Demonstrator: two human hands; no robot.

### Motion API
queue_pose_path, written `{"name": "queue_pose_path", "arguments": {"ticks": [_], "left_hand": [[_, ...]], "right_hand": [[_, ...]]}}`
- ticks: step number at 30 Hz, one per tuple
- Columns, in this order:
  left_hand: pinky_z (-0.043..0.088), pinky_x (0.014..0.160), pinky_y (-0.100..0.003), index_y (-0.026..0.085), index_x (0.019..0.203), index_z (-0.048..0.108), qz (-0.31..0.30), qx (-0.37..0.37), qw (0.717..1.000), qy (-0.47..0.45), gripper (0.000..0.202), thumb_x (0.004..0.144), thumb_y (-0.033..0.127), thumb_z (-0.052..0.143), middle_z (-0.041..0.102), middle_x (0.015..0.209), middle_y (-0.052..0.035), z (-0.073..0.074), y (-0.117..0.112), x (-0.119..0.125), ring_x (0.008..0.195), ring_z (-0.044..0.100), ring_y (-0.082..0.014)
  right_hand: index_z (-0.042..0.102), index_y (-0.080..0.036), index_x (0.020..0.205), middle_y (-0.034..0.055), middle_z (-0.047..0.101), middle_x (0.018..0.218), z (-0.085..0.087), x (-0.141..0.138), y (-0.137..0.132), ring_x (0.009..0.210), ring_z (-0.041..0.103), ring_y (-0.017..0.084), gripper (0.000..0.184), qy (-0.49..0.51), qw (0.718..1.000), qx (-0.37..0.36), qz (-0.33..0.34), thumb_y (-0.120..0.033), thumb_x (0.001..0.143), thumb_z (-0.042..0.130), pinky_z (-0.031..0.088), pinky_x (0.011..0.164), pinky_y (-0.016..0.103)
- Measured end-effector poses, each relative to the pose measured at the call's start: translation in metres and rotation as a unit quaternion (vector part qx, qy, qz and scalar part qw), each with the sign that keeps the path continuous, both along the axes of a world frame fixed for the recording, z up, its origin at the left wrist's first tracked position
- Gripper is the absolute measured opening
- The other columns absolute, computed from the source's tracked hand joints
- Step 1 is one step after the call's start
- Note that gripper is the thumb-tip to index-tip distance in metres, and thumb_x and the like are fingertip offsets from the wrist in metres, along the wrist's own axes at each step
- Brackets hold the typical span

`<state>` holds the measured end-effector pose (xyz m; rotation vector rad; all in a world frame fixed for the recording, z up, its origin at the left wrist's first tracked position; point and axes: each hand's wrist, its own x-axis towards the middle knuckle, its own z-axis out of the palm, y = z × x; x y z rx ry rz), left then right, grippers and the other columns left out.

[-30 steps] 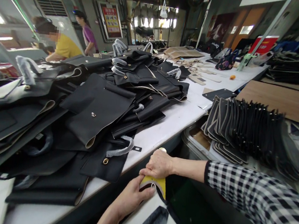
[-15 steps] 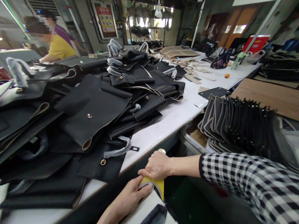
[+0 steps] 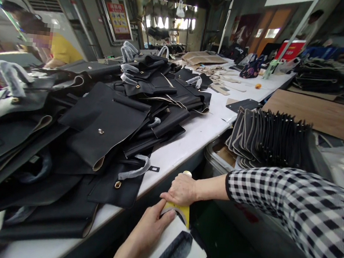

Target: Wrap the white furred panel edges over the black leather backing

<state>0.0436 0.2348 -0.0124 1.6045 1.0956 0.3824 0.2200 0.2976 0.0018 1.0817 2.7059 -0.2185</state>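
Both hands meet just off the near edge of the table [image 3: 185,147], and the yellow piece [image 3: 183,211] sits directly between them, touching both. The right hand [image 3: 181,190] is clenched over its far end, knuckles up, with a cream tip [image 3: 187,173] poking out above the fist; whether that tip belongs to the yellow piece cannot be told. The left hand [image 3: 150,225] comes up from below and pinches the near edge, thumb pressed on top. The visible part of the piece runs from under the right hand back toward the person, so the right hand holds the far end and the left the near end, neither one farther from it. Just beneath the left hand lies a white and black panel [image 3: 176,251], which the yellow piece overlaps. Beyond and to the left of the hands the table carries a heap of black bag panels [image 3: 104,125], the nearest one bearing a wrapped handle [image 3: 138,168]. Beyond the right forearm a row of black pieces [image 3: 270,140] stands on edge. Well apart, far left, a co-worker [image 3: 61,50] in yellow bends over the table.
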Motion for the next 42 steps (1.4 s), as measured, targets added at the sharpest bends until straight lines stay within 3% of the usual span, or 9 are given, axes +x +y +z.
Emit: {"name": "queue_pose_path", "arguments": {"ticks": [8,13,20,26,31,33,36,42], "left_hand": [[0.042,0.074,-0.030,0.018,0.113,0.064,-0.014,0.027,0.997,0.076,0.033,0.093,0.040,0.049,0.073,0.095,-0.0058,0.011,-0.003,0.005,0.086,0.065,-0.0245],[0.040,0.069,-0.028,0.020,0.107,0.063,-0.026,0.063,0.990,0.120,0.028,0.094,0.038,0.045,0.073,0.093,-0.0075,0.009,-0.005,0.009,0.086,0.068,-0.0244],[0.035,0.068,-0.033,0.017,0.096,0.064,-0.018,0.076,0.985,0.151,0.031,0.094,0.042,0.045,0.073,0.089,-0.0147,0.007,-0.012,0.012,0.084,0.067,-0.0320],[0.040,0.080,-0.028,0.020,0.098,0.069,-0.038,-0.009,0.999,0.010,0.043,0.097,0.050,0.038,0.071,0.097,-0.0026,0.013,-0.004,0.010,0.094,0.062,-0.0234],[0.034,0.061,-0.026,0.014,0.082,0.068,0.017,-0.126,0.989,-0.072,0.039,0.090,0.047,0.047,0.058,0.068,0.0014,0.008,0.008,0.006,0.063,0.047,-0.0144],[0.033,0.060,-0.026,0.013,0.080,0.070,0.037,-0.167,0.981,-0.092,0.032,0.083,0.041,0.055,0.056,0.063,0.0019,0.004,0.011,0.008,0.059,0.043,-0.0129],[0.038,0.067,-0.028,0.012,0.085,0.075,0.045,-0.203,0.971,-0.118,0.029,0.075,0.036,0.062,0.064,0.070,-0.0015,-0.001,0.014,0.015,0.063,0.049,-0.0142],[0.038,0.068,-0.029,0.012,0.086,0.079,0.047,-0.208,0.968,-0.129,0.028,0.067,0.029,0.067,0.066,0.069,-0.0015,-0.002,0.020,0.024,0.063,0.048,-0.0137]], "right_hand": [[0.079,-0.020,0.083,0.0121,0.076,0.081,0.002,0.003,-0.003,0.081,0.074,0.029,0.067,-0.007,1.000,0.000,0.001,-0.050,0.103,0.022,0.047,0.065,0.035],[0.079,-0.022,0.082,0.0104,0.076,0.080,0.003,0.006,-0.006,0.081,0.074,0.030,0.064,-0.007,1.000,0.002,0.008,-0.047,0.103,0.023,0.048,0.064,0.036],[0.078,-0.019,0.079,0.0109,0.076,0.076,-0.001,0.011,-0.016,0.078,0.074,0.028,0.065,-0.001,1.000,0.005,-0.007,-0.047,0.103,0.024,0.047,0.064,0.034],[0.078,-0.019,0.080,0.0116,0.076,0.077,0.000,0.020,-0.026,0.076,0.074,0.030,0.066,-0.006,0.999,0.017,-0.026,-0.046,0.103,0.023,0.047,0.063,0.036],[0.078,-0.019,0.080,0.0132,0.075,0.074,0.004,0.029,-0.030,0.072,0.073,0.030,0.067,-0.015,0.999,0.022,-0.033,-0.044,0.103,0.020,0.046,0.062,0.035],[0.078,-0.020,0.079,0.0133,0.075,0.073,0.005,0.032,-0.034,0.071,0.073,0.029,0.064,-0.016,0.999,0.020,-0.035,-0.042,0.103,0.022,0.046,0.063,0.035],[0.077,-0.018,0.076,0.0141,0.074,0.072,0.004,0.036,-0.039,0.070,0.073,0.029,0.063,-0.011,0.999,0.016,-0.044,-0.041,0.103,0.024,0.046,0.063,0.035],[0.076,-0.016,0.077,0.0162,0.075,0.076,-0.004,0.040,-0.042,0.070,0.071,0.028,0.062,0.027,0.998,-0.012,-0.062,-0.041,0.102,0.025,0.045,0.065,0.034]]}}
